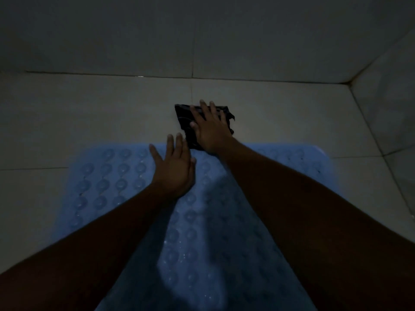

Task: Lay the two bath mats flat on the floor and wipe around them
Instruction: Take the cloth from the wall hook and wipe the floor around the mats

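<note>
— Head view, first item?
— Blue suction-cup bath mat [107, 176], flat on the tiled floor [89, 113], near centre.
— Hands?
— Left hand [173, 167]: fingers spread, flat at the mat's far edge. Right hand [210, 129]: fingers straight, pressing a dark cloth [182, 113] onto the floor just beyond.

Bathroom: tiled floor [89, 113], blue bath mat [112, 176]
</note>
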